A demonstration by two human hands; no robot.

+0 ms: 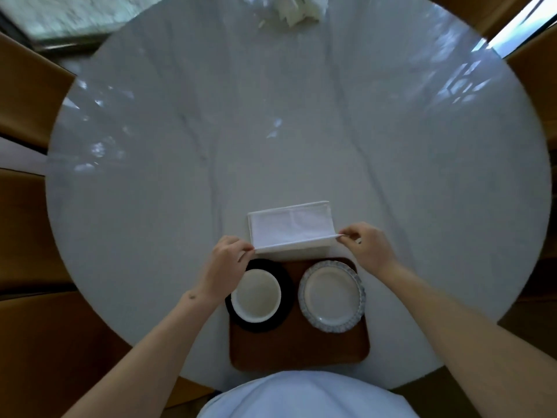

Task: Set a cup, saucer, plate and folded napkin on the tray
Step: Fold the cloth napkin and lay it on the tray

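We see the left hand pinching the near left corner of the napkin, thumb and forefinger closed on its edge. The napkin is white, folded into a wide rectangle, and lies on the table just beyond the tray; its near edge is lifted and stretched in a straight line between the two hands, above the tray's far rim. The right hand pinches the near right corner the same way, fingers curled round the edge.

The tray is brown, with rounded corners, and sits at the table's near edge in front of the person. On its left half we find a black saucer carrying a white cup, which stands upright and looks empty. The left wrist overlaps the saucer's left side. On the right half lies a plate, white with a blue patterned rim, also empty, just beside the saucer without touching it.

The table is round, of pale veined marble. At its far edge we make out a blurred white heap. Brown chairs ring the table.
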